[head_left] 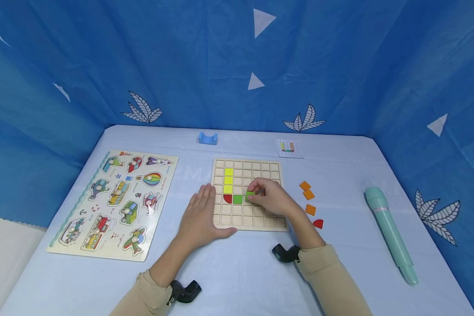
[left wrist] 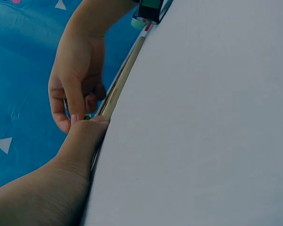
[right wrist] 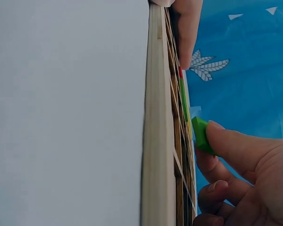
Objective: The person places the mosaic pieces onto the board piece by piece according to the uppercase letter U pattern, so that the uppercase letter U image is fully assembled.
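Your right hand pinches a green tile above the grid; your left hand, outstretched, touches its left edge.

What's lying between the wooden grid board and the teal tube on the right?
In the head view, three orange squares and a red rounded piece lie between the grid board and the teal tube; the right forearm crosses the near end.

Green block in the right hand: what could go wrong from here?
The green block, pinched by the right hand above the grid board, might slip or land crooked. It could also nudge the green tile set nearby. Should the left hand leave the board's edge, the board might slide.
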Demonstrator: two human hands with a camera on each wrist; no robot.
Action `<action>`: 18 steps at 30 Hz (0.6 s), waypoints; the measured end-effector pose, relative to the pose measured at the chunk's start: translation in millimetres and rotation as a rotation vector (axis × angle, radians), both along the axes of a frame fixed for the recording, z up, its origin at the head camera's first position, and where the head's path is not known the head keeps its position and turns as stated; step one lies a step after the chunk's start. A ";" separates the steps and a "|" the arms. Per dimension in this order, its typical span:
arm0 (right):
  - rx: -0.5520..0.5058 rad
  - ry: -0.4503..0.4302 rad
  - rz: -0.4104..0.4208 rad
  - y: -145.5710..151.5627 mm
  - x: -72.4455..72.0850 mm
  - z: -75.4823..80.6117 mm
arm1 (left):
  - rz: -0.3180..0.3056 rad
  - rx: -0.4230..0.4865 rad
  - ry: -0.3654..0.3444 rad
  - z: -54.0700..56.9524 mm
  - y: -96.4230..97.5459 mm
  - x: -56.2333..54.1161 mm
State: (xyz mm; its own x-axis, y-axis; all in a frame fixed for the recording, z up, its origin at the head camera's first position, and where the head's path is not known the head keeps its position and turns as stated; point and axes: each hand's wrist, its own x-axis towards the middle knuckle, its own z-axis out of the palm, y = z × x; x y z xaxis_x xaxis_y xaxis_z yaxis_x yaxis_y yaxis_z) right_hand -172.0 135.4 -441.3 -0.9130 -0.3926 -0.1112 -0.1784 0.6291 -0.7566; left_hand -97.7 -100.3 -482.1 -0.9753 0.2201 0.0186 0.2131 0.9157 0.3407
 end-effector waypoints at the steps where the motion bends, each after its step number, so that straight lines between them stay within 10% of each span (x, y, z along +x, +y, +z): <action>1: 0.002 0.000 0.001 -0.4 0.2 -0.3 | 0.000 -0.001 0.000 -0.1 0.1 -0.1; 18: 0.027 -0.001 0.014 -4.9 2.4 -3.6 | 0.004 0.002 -0.004 0.6 0.3 0.4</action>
State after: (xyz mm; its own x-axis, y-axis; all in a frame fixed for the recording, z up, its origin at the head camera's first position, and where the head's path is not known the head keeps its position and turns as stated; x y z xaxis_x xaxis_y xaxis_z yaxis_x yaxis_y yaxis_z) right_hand -169.6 130.5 -444.9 -0.9073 -0.4019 -0.1234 -0.1861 0.6470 -0.7394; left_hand -97.3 -100.0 -481.5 -0.9763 0.2161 0.0154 0.2082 0.9159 0.3432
